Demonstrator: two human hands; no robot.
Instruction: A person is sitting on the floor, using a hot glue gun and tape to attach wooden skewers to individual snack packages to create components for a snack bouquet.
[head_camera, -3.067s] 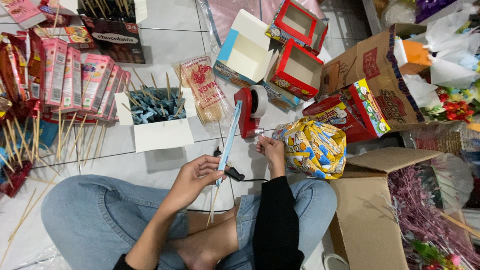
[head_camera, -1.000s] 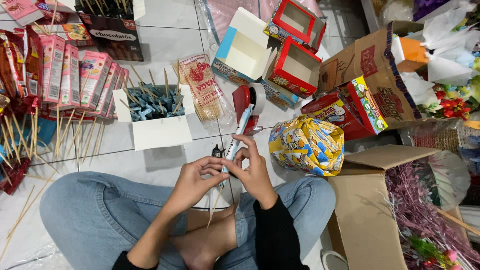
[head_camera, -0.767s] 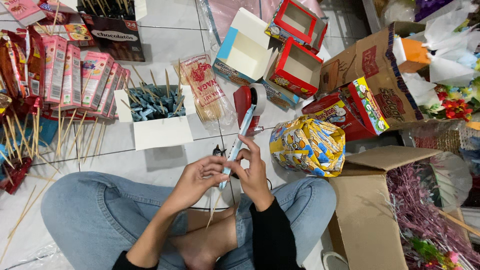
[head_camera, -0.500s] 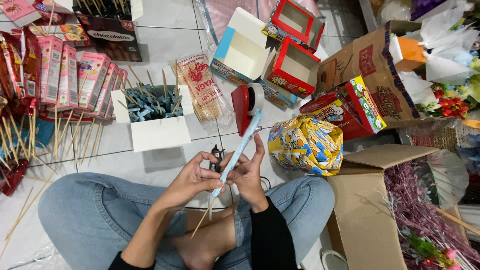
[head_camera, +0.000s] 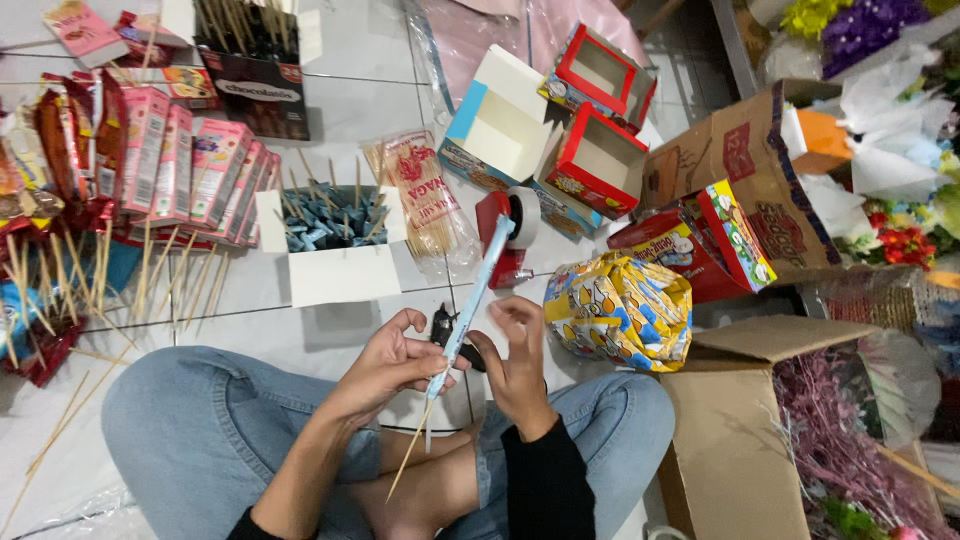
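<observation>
Both hands pinch one blue snack stick on its skewer.
Left hand (head_camera: 385, 360) and right hand (head_camera: 515, 355) grip the light-blue snack stick (head_camera: 470, 300); squeezing could snap the wooden skewer (head_camera: 408, 465) below them.

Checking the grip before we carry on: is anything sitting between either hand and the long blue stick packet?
Nothing visible. The left hand and right hand both touch the blue stick packet directly at its lower end.

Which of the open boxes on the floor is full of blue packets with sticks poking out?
The white cardboard box left of the red tape dispenser. The two red-rimmed boxes and the blue-and-white box farther back look empty.
</observation>
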